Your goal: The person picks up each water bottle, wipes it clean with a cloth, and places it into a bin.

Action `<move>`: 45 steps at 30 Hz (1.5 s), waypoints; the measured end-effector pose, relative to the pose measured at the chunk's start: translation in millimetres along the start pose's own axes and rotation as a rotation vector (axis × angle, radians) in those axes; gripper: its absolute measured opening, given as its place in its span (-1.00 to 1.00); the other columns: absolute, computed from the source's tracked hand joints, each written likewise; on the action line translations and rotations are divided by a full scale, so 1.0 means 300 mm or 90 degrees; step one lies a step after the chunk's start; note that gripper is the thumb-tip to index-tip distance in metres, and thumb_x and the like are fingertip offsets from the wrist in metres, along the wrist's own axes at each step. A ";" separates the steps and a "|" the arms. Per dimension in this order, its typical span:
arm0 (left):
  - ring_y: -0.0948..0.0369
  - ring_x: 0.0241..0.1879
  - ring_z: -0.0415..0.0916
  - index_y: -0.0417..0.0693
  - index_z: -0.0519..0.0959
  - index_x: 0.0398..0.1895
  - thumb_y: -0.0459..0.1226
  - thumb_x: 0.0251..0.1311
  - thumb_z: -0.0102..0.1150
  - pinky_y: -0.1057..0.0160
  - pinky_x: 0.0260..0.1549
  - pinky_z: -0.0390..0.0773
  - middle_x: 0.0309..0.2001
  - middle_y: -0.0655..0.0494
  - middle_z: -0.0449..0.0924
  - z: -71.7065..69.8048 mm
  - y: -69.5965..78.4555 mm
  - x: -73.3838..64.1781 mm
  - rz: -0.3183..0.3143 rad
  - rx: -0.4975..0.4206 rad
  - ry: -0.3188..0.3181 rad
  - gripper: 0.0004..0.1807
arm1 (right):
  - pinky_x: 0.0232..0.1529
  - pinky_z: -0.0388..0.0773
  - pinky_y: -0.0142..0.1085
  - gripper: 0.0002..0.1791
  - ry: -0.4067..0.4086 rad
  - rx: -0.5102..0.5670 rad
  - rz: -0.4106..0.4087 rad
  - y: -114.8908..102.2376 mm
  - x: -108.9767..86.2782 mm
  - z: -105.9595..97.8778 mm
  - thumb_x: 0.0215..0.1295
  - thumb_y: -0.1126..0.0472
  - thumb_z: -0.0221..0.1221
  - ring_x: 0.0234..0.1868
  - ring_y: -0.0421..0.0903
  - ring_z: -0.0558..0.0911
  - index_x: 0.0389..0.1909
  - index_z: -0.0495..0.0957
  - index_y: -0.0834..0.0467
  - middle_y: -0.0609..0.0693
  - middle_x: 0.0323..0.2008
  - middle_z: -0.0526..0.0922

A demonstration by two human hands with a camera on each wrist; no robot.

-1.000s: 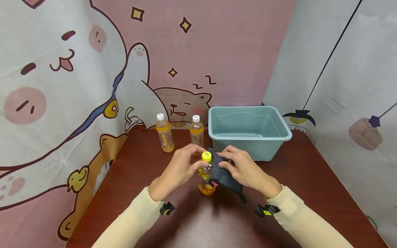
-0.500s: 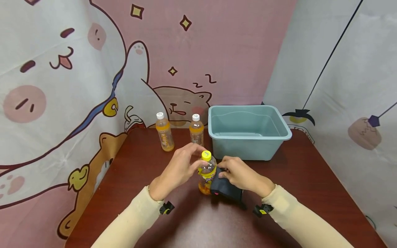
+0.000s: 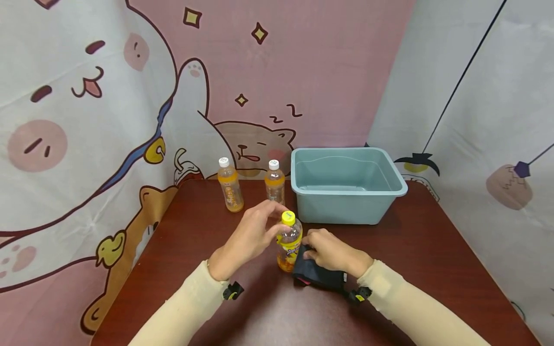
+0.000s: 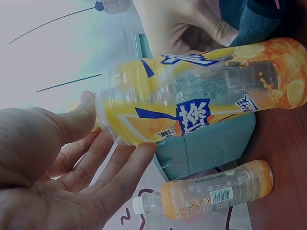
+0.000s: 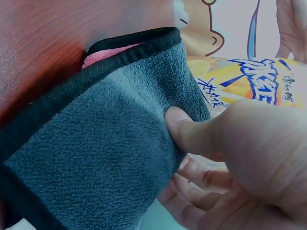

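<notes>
A clear drink bottle [image 3: 289,247] with a yellow cap and yellow label stands upright on the table. My left hand [image 3: 253,230] holds it round the neck, thumb on the near side and fingers behind, as the left wrist view also shows of the bottle [image 4: 201,91]. Against the bottle's right side lies a folded dark grey cloth [image 3: 318,274]. My right hand [image 3: 331,250] pinches the cloth's upper edge between thumb and fingers. In the right wrist view, the cloth [image 5: 105,143] has black trim and a pink underside, and it covers part of the bottle's lower end.
Two white-capped bottles stand at the back, one bottle [image 3: 231,187] at the left and another bottle [image 3: 274,185] behind my left hand. To their right sits a light blue plastic bin [image 3: 342,206]. The brown table [image 3: 195,269] meets patterned curtains behind.
My right hand has slid down along the bottle's right side with the cloth, uncovering more of the yellow label. The left hand and its bottle have stayed put.
</notes>
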State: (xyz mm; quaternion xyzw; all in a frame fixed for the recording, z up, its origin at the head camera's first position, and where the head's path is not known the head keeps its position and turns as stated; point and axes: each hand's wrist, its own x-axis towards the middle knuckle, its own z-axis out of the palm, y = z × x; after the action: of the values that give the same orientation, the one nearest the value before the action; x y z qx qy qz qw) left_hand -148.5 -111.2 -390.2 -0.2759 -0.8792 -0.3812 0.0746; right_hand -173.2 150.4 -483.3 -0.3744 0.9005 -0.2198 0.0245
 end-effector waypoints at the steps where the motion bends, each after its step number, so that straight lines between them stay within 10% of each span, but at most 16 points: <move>1: 0.09 0.16 0.80 -0.10 0.74 0.25 -0.29 0.34 0.70 0.00 0.29 0.87 0.16 0.02 0.81 0.000 0.000 0.000 0.000 0.000 -0.001 -0.53 | -0.26 0.54 -0.40 -0.91 0.004 0.006 0.002 0.001 -0.003 -0.001 0.50 0.37 0.53 -0.25 -0.30 0.57 -0.10 0.87 0.14 -0.07 -0.26 0.73; 31: 0.01 0.17 0.80 -0.08 0.72 0.25 -0.29 0.36 0.68 -0.03 0.35 0.85 0.16 0.00 0.80 -0.003 -0.001 -0.002 0.014 0.000 -0.005 -0.54 | -0.23 0.63 -0.34 -0.59 0.251 0.126 0.043 -0.137 -0.057 -0.201 0.54 0.23 0.54 -0.17 -0.21 0.61 0.34 0.84 0.14 -0.15 -0.04 0.73; 45: 0.02 0.16 0.78 -0.10 0.71 0.25 -0.32 0.35 0.68 -0.09 0.35 0.85 0.17 -0.02 0.79 -0.002 0.007 -0.002 0.008 -0.003 -0.009 -0.54 | -0.25 0.66 -0.41 -0.49 0.237 0.086 0.029 -0.158 -0.055 -0.202 0.47 0.26 0.59 -0.15 -0.20 0.63 0.39 0.80 0.24 -0.01 0.02 0.75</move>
State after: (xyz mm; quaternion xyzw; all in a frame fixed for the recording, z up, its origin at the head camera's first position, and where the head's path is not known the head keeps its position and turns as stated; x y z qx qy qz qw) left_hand -146.8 -110.8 -388.8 -0.2842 -0.8771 -0.3808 0.0700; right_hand -142.7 155.0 -411.1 -0.3039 0.8810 -0.3447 -0.1126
